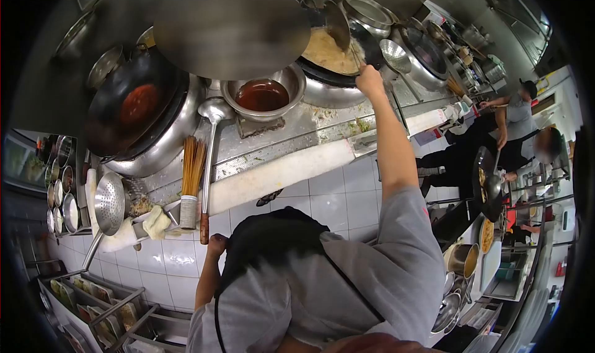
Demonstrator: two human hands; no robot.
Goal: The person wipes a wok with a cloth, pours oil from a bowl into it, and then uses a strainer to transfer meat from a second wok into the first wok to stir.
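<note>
My right hand (pixel 370 82) is closed at the near right rim of a black wok (pixel 307 68) that holds a pale yellowish, foamy liquid (pixel 331 52). A thin metal handle (pixel 356 54) runs from the fingers into the liquid; its far end is hidden. A dark round metal piece (pixel 328 19) stands tilted at the back of this wok. My left hand (pixel 217 245) is curled beside the wooden end of a long steel ladle (pixel 215 114), apart from it as far as I can see. Whatever those fingers hold is hidden.
At left, another black wok (pixel 102 120) contains red sauce. A steel bowl (pixel 298 94) of dark red liquid stands between the woks. Bamboo sticks (pixel 193 161), a perforated skimmer (pixel 110 198) and a cloth (pixel 156 223) lie nearby. Two co-workers (pixel 517 114) stand at right, one with a wok.
</note>
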